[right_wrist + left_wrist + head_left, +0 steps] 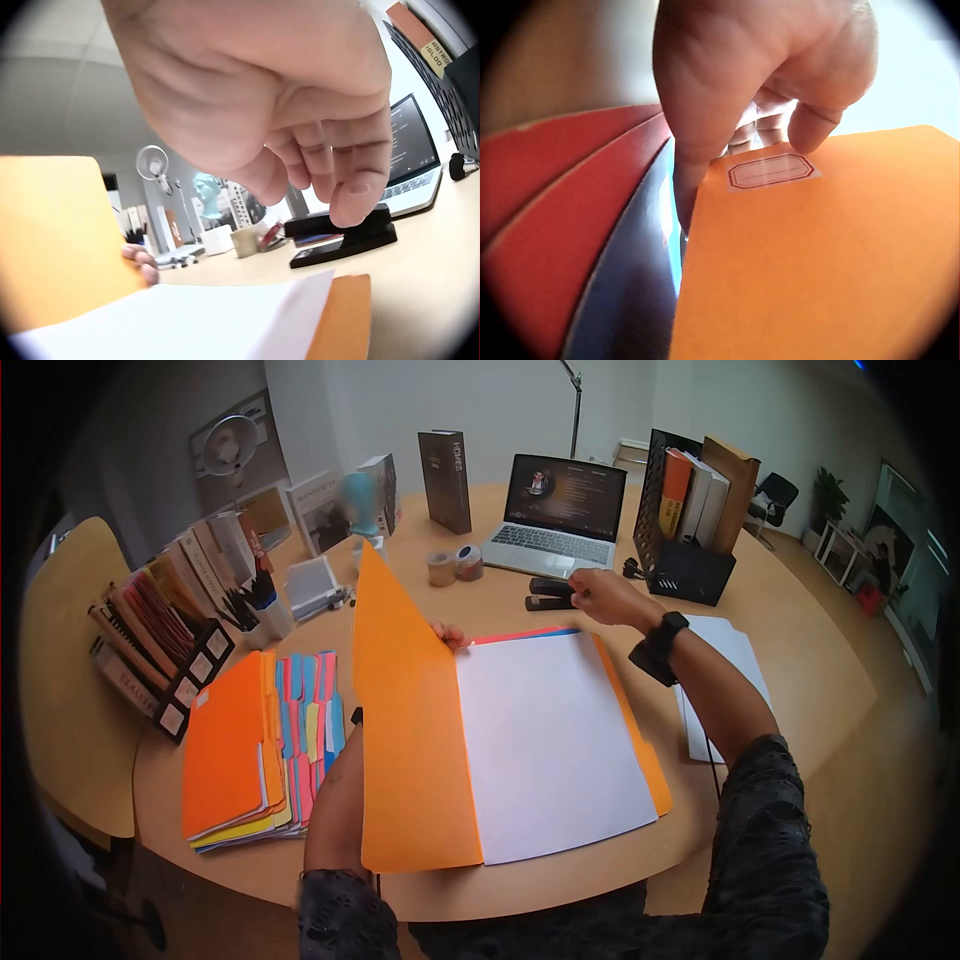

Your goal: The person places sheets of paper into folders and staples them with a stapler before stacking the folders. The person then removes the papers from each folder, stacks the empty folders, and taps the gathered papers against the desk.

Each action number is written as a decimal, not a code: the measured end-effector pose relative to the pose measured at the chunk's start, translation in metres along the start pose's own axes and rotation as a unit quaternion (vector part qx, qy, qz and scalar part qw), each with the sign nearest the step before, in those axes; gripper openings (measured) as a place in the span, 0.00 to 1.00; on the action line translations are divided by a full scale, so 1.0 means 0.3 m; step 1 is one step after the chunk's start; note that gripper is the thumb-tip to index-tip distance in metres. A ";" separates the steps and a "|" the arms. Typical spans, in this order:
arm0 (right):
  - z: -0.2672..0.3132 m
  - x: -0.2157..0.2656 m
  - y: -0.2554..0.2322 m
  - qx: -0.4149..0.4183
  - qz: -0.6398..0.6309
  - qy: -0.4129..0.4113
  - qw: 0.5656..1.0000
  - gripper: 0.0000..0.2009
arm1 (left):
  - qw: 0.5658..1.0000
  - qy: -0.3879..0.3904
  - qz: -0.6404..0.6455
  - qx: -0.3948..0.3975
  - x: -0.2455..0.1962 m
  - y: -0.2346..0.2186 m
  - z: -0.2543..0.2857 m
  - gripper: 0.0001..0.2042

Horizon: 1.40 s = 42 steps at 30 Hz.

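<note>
A large orange folder (415,760) stands opened on the table, its left cover raised and a stack of white paper (555,745) inside. My left hand (449,635) pinches the folder near its spine at the top; most of the arm is behind the cover. In the left wrist view, the thumb lies beside a red-bordered label (771,172) on the orange cover. Beyond the folder's top edge, my right hand (612,600) grips the right end of a black stapler (548,595). The right wrist view shows curled fingers (358,202) over the stapler.
Left of the folder lies a pile of coloured folders (235,750), beside a filled book rack (185,685). Farther back are tape rolls (454,566), an open laptop (555,540) and a black file holder (690,575). White sheets (725,670) lie under the right forearm.
</note>
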State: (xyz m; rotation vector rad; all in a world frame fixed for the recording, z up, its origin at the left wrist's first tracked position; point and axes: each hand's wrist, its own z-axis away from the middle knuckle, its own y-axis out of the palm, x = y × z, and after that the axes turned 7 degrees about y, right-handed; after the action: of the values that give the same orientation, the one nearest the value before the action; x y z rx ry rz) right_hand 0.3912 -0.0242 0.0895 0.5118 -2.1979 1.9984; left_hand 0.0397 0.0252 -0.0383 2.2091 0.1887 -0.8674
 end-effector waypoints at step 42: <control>0.094 0.189 0.174 -0.027 0.089 -0.249 0.964 0.11 | 0.986 -0.038 -0.128 -0.104 -0.027 0.232 0.005 0.13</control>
State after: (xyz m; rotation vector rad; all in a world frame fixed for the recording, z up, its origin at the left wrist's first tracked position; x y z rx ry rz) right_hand 0.3246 -0.0577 0.0550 0.9265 -2.6609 2.0614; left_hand 0.0591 -0.0245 0.0072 1.9807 0.5109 -1.0202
